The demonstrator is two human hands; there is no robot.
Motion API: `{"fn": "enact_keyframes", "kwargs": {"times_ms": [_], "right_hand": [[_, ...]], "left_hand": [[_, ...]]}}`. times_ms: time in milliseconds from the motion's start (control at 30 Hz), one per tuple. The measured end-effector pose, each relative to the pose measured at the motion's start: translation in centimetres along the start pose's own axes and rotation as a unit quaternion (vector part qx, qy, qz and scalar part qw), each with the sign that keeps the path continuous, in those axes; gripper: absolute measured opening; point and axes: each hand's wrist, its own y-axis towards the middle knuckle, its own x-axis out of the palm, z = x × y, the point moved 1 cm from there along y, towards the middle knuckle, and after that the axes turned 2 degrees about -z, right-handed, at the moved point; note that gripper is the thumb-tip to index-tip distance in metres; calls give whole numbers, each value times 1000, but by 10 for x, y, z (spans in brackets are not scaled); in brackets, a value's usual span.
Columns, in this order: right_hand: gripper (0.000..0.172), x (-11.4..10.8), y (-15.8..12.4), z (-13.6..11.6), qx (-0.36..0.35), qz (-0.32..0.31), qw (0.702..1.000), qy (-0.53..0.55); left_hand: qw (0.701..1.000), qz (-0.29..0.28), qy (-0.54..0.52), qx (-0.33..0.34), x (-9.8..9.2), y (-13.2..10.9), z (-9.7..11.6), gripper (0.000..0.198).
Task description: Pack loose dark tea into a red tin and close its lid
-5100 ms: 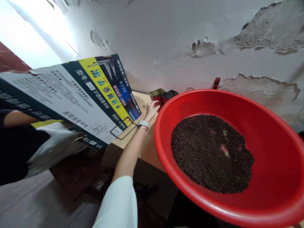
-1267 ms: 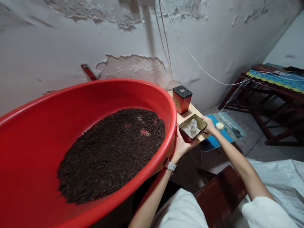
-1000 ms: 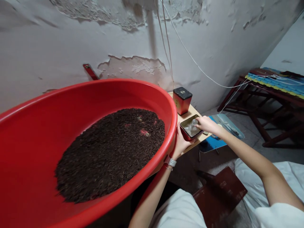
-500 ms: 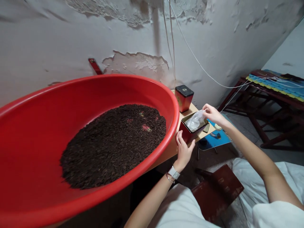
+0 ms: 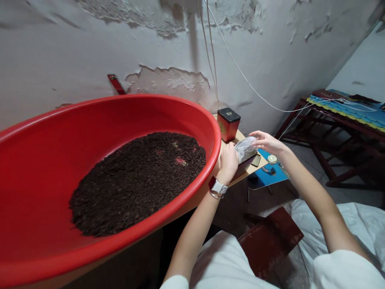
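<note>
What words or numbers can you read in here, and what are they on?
None can be read.
Closed red tin: gold marks on its side, too small and blurred.
Its black lid: a small pale mark, too tiny.
Open tin: no lettering can be made out.

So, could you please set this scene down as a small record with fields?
Left hand: at one side of the translucent plastic bag; grip unclear
Right hand: fingers at the bag's other side; grip unclear
Bag: bunched up at the mouth of the open tin
Loose lid: on the wooden table, beside the open tin
Second tin: upright, black lid on
Red basin: holds dark, loose material with pinkish bits
</note>
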Motion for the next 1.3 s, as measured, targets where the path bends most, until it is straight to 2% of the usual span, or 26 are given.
{"fn": "enact_keyframes", "kwargs": {"times_ms": [67,133,267,367,433,467,500,533,600,633,700,800,900,1033,1133,1300], "right_hand": [[39,-1,1,-3,2,0,1000,-6],[30,-2,6,-5,-11,55,998,-19],[25,-1,20,-3,-72,166,977,-114],[19,2,28,-2,-105,237,934,-246],[18,3,29,-3,-120,276,896,-326],[19,3,27,-4,-122,284,886,-345],[20,2,25,-6,-116,277,891,-340],[20,1,23,-8,-102,251,911,-313],[18,-2,18,-14,-73,154,963,-208],[19,-4,16,-16,-66,103,980,-156],[19,-8,14,-20,-68,43,990,-115],[15,-10,22,-17,-54,76,976,-199],[23,-4,36,-4,-11,120,957,-263],[24,7,50,13,54,113,969,-212],[19,13,52,22,117,98,979,-137],[11,19,53,35,156,111,978,-79]], "left_hand": [[999,30,7,-22,-7,3,3,26],[998,61,5,-32,-14,3,6,25],[996,65,-55,30,-18,-7,10,22],[994,30,-94,52,-13,-18,8,19],[995,13,-84,47,-10,-21,7,20],[996,13,-69,45,-10,-22,6,22],[998,22,-52,42,-10,-21,5,26],[998,38,-33,36,-11,-20,5,30],[997,78,-1,20,-13,-18,4,37],[995,95,11,12,-14,-16,3,38],[994,107,19,0,-14,-15,2,40],[996,82,15,-19,-6,-16,0,41],[997,60,14,-44,6,-20,-3,42],[994,99,-2,-56,19,-24,-6,41],[991,118,-5,-62,22,-26,-4,41],[988,34,-43,-144,16,-22,-4,45]]}}
